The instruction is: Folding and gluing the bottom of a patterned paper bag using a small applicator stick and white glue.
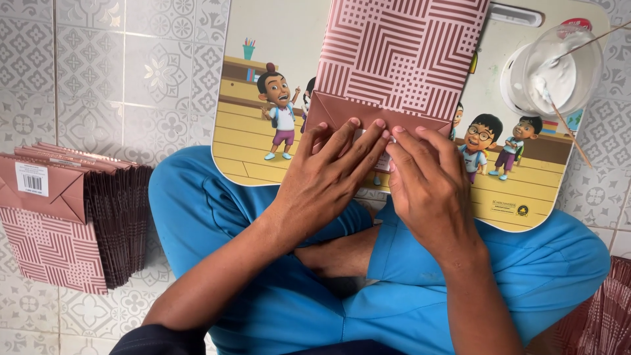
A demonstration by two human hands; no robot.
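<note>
I sit cross-legged on the tiled floor (118, 79) with a cartoon-printed board (263, 158) resting across my knees, so that I have a firm, flat surface to press against. The pink patterned paper bag (401, 59) lies flat on the board, its folded bottom end toward me, within easy reach of both hands.

My left hand (328, 177) is laid flat, fingers extended and close together, the fingertips pressing on the folded flap (342, 112) at the bag's bottom edge. My right hand (427, 184) is likewise flat and extended, pressing the same fold just beside the left. Neither hand grips anything; both bear down to hold the flap flat against the bag.

A clear plastic cup (559, 72) of white paste stands on the board's far right corner, well apart from the fold, with thin sticks (565, 125) resting in it. I judge that it is kept there to avoid spills while staying reachable.

A stack of finished bags (72, 217) lies on the floor at my left.
</note>
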